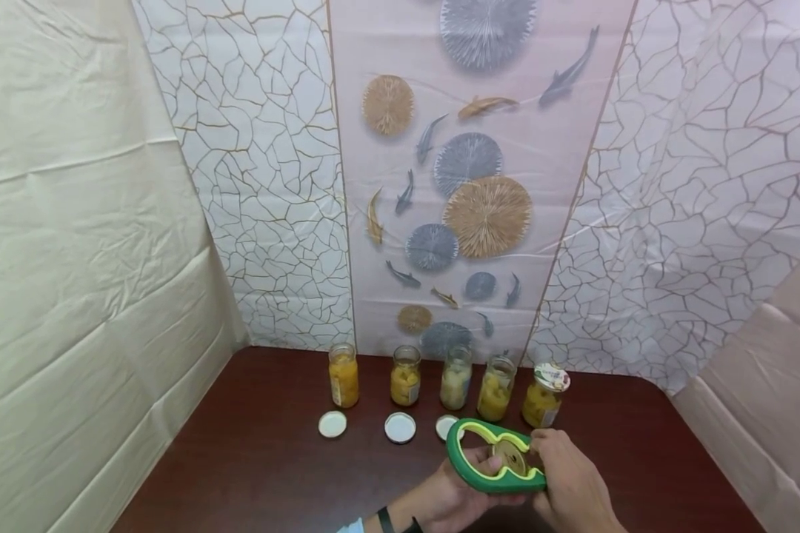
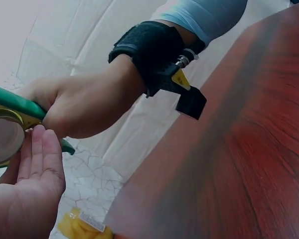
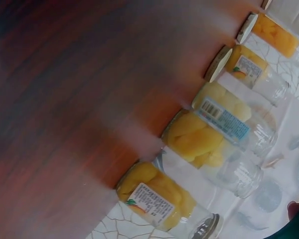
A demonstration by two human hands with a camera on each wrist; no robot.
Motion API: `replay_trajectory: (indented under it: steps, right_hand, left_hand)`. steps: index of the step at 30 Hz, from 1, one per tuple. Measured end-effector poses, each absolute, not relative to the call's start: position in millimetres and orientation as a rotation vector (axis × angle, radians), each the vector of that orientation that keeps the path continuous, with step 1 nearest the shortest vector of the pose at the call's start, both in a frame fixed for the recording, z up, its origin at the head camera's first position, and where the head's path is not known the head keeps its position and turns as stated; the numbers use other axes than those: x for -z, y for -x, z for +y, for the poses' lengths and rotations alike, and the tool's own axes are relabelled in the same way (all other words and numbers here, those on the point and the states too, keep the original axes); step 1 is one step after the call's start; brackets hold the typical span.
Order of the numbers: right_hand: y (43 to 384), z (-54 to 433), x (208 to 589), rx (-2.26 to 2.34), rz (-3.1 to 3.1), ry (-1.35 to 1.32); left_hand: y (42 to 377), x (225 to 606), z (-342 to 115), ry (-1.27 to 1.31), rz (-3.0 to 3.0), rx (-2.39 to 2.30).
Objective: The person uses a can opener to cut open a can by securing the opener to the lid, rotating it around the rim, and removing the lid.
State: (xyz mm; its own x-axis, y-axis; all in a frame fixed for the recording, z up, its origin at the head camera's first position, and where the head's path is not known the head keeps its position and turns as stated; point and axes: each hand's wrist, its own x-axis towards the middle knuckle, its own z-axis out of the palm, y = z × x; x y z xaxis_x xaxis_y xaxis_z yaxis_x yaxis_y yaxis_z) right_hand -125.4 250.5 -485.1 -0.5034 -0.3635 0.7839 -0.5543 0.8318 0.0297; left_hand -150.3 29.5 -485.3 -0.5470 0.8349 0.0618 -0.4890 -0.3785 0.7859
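A green jar opener (image 1: 483,485) with a yellow-green inner rim is held above the table's front. My right hand (image 1: 573,477) grips its handle end. Inside the opener sits a gold jar lid (image 1: 512,457); its pale underside shows in the left wrist view. From below, my left hand (image 1: 456,492) reaches the lid, thumb through the opener's loop and fingers at the lid's edge, pinching it. Behind stand an open jar of yellow fruit (image 1: 495,396) and, to its right, a jar with its printed lid on (image 1: 542,403). In the right wrist view only fingertips and the opener's green edge (image 3: 296,226) appear.
Farther left are open jars of orange fruit (image 1: 344,381), yellow fruit (image 1: 405,381) and pale fruit (image 1: 455,385). White-faced lids (image 1: 332,424), (image 1: 400,428) lie before them; a third lid (image 1: 445,426) is partly behind the opener. Patterned cloth (image 1: 287,222) backs the dark red table (image 1: 253,459).
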Motion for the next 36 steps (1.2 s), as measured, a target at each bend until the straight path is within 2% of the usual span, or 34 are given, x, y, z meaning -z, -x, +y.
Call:
replay_trajectory:
  steps: [9,16,20,26,31,36]
  right_hand:
    - [128,267,475,-0.268,-2.182,-0.623]
    - [124,295,472,-0.235,-2.206,-0.530]
    - [122,305,471,-0.225,-2.205,-0.488]
    - [124,306,470,-0.244,-2.170,-0.517]
    - [126,304,469,-0.264,-2.140,-0.564]
    - [128,302,470,-0.275,-2.105,-0.589]
  left_hand:
    - [157,504,30,-0.550,1.191,-2.051]
    - [157,506,-3,-0.615,1.387,-2.059]
    - [155,501,-23,-0.567,1.419,-2.075]
    - [156,499,-31,-0.533,1.602,-2.015]
    - [164,503,-24,-0.659,1.953,-1.802]
    - [180,507,-13,-0.885,2.373,-1.244]
